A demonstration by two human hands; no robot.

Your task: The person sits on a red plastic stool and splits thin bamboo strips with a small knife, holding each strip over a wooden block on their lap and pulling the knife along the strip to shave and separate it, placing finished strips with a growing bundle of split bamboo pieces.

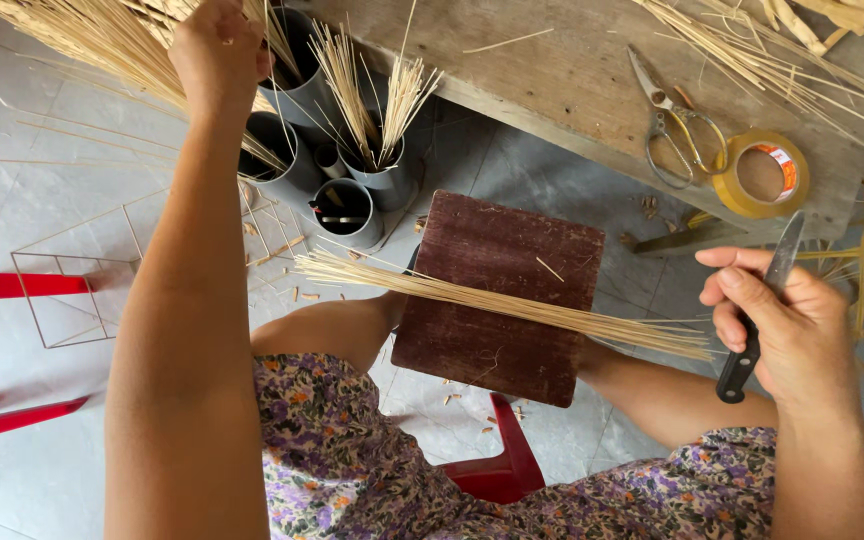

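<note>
Two hands work apart. The right hand [792, 330] is closed round the black handle of a knife [764, 300], blade pointing up and away from the body; just left of it, a bundle of thin straw sticks [512, 300] lies loose across a dark wooden board [497, 300] resting on the person's knees. The left hand [217, 45] is stretched far forward, fist closed on a larger sheaf of straw [82, 40] above a cluster of grey tubes [352, 190] that hold more sticks upright. Beyond the right hand, on the desk [572, 80], lie scissors [667, 120] and a roll of yellow tape [762, 172].

Risks, as judged from this view — the bundle is held by nothing and overhangs the board on both sides, so a shift of the knees could roll it to the floor; the forward reach draws attention from the bare blade, which could nick the wrist or thigh if the right hand drops; pulling the sheaf could tip a tube.
</note>
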